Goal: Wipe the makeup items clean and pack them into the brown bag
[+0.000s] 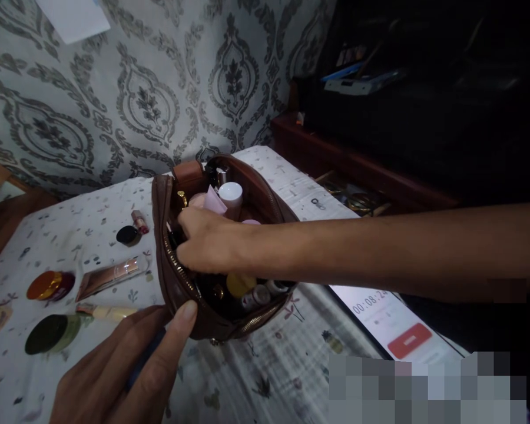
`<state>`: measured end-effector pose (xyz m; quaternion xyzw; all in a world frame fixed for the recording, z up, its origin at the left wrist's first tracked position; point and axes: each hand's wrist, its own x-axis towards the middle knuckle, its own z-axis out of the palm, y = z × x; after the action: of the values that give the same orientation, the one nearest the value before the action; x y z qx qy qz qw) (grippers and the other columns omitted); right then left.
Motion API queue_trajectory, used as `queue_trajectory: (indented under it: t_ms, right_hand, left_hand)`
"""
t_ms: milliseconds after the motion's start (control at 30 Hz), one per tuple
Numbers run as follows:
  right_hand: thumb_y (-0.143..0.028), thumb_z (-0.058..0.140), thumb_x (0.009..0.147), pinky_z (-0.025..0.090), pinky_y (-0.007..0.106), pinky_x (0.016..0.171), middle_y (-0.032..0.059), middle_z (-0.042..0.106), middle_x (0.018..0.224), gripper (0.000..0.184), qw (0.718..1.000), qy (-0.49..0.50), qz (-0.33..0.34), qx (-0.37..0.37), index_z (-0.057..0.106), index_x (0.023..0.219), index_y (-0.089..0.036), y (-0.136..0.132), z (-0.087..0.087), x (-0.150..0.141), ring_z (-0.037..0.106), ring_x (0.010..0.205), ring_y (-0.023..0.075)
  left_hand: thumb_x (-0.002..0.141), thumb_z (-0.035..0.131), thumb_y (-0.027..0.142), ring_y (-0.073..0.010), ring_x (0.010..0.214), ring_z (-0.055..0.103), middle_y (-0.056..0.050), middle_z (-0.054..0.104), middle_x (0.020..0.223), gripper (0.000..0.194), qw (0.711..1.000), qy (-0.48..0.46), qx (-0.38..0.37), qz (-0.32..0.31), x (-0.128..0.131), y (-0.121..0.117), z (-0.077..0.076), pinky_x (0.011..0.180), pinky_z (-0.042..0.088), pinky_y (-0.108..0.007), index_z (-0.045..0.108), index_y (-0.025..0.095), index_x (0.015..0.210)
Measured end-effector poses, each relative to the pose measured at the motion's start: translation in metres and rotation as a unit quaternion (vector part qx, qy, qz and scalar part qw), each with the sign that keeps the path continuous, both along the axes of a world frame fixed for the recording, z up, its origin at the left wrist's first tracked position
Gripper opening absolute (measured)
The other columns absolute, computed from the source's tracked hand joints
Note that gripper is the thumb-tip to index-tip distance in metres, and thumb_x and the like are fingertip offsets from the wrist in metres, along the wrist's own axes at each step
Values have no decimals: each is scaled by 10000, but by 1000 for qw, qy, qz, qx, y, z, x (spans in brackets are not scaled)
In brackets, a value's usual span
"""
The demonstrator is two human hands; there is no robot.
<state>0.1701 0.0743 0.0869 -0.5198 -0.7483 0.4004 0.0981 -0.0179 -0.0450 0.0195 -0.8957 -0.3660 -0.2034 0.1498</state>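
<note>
A brown zip makeup bag (pixel 183 294) stands unzipped on the cloth, full of cosmetics. My right hand (pixel 209 241) reaches into it from the right, fingers curled and their tips hidden inside; what they hold cannot be made out. Around that hand are a white-lidded jar (pixel 230 194), a pink tube (pixel 215 201) and a yellow round item (pixel 241 284). My left hand (pixel 128 359) grips the bag's near left side, thumb against the wall below the zip. Something dark blue (pixel 145 356) shows between its thumb and fingers, mostly covered.
Left of the bag lie a tube (pixel 112 277), a small black-lidded pot (pixel 128 235), a gold-lidded jar (pixel 50 285), a green-lidded jar (pixel 50 334) and a pale yellow tube (pixel 110 312). A phone (pixel 393 324) with a running timer lies at right. Patterned wallpaper (pixel 148 100) rises behind.
</note>
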Motion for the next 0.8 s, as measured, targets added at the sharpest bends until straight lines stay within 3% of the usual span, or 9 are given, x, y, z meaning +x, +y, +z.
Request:
queue_trajectory:
  t_ms: [67,167,233,367,433,800]
  right_hand:
    - [-181,614,856,524,268,606,42,672,722,43,999,-2,-2,-32,647,855,-154,0,3,5,647,647,172]
    - [-193,532,929,490,244,501,15,623,638,121,998,28,4,-58,638,898,-144,2,2,9,585,523,145]
    - [-202,544,934,485,239,501,34,652,699,113,999,25,9,-35,636,929,-136,4,0,9,600,557,151]
    - [-189,581,910,515,254,621,130,713,952,120,997,-21,57,47,650,958,-103,4,-3,9,668,818,216]
    - [-178,580,902,519,264,648,150,718,964,145,995,-29,73,59,653,989,-88,2,-3,9,671,871,239]
    - [-167,666,794,434,238,528,88,705,894,107,994,-43,88,52,658,896,-139,-22,12,24,633,714,176]
  left_hand:
    - [965,451,58,-230,1065,675,-128,659,1206,641,1000,1,-7,0,0,-1,1,849,540,-317,322,201,1576]
    - [953,459,44,-223,1054,679,-126,660,1205,663,1000,-1,-9,-2,1,-1,1,846,538,-311,313,202,1579]
    - [950,464,46,-225,1043,685,-131,666,1203,659,1000,-4,-7,-2,1,-1,0,840,549,-314,323,194,1576]
    - [956,465,68,-231,1031,701,-121,690,1185,634,1000,-10,-1,4,-1,-1,-2,808,583,-308,355,207,1564]
    - [955,468,72,-237,1023,711,-118,697,1188,621,1000,-11,1,6,-2,-1,-2,789,597,-309,380,212,1553]
    - [944,452,61,-241,1008,707,-132,703,1165,611,1000,-17,21,-13,-3,2,-5,762,591,-321,406,186,1540]
